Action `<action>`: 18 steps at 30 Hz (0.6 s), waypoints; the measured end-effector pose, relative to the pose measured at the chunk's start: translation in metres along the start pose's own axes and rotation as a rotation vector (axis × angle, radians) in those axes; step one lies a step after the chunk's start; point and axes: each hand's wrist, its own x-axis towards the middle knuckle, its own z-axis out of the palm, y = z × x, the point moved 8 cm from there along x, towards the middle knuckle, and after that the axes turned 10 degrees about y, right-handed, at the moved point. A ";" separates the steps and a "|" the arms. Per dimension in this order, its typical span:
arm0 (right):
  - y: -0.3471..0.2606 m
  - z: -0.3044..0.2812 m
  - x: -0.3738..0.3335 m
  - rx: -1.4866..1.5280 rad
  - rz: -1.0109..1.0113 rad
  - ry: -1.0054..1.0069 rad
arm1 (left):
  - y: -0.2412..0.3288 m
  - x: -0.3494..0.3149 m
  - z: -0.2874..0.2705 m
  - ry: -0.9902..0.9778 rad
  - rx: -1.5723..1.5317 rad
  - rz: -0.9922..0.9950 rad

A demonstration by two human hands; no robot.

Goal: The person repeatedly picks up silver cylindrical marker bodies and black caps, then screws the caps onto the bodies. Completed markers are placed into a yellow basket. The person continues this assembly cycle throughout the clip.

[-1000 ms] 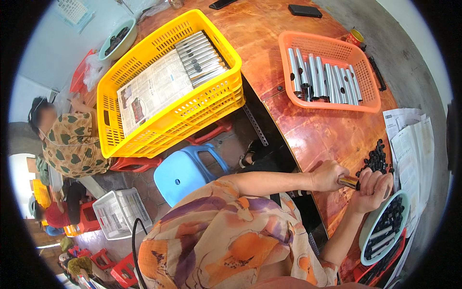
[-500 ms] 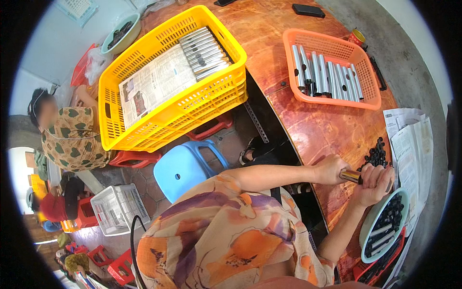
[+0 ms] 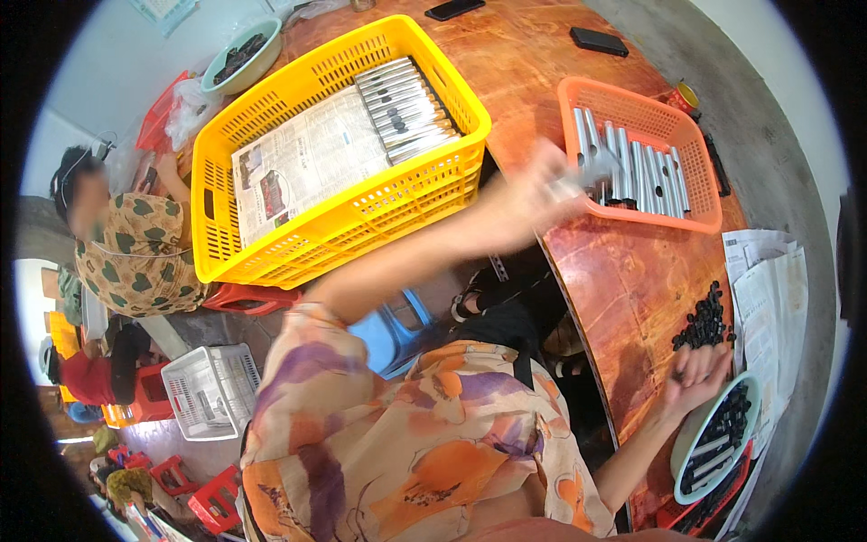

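My left hand [image 3: 540, 188], blurred by motion, is closed on a shiny silver metal tube [image 3: 596, 170] over the near left rim of the orange plastic basket [image 3: 646, 221]. Several similar silver tubes with dark holes and dark ends lie side by side in that basket. On the right, my right hand [image 3: 697, 378] is curled beside a heap of small black plugs [image 3: 701, 321]. A dark bit, seemingly one of these plugs, shows at its fingers. Just below that hand is a pale green bowl [image 3: 679, 456] holding black parts and a few light tubes.
A big yellow crate [image 3: 334, 248] with newspaper and rows of silver tubes stands at the left. Newspapers [image 3: 768, 303] lie at the right edge. Two black phones [image 3: 598, 42] rest at the far side. A blue stool [image 3: 388, 339] and a seated co-worker [image 3: 140, 244] are leftward.
My hands, together on a tube before, have parted. The left carried the tube away to the orange basket; the right dropped back toward the green bowl and black heap.
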 end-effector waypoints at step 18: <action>0.068 -0.088 -0.018 0.361 0.363 0.003 | -0.259 0.028 -0.415 0.441 1.118 -0.450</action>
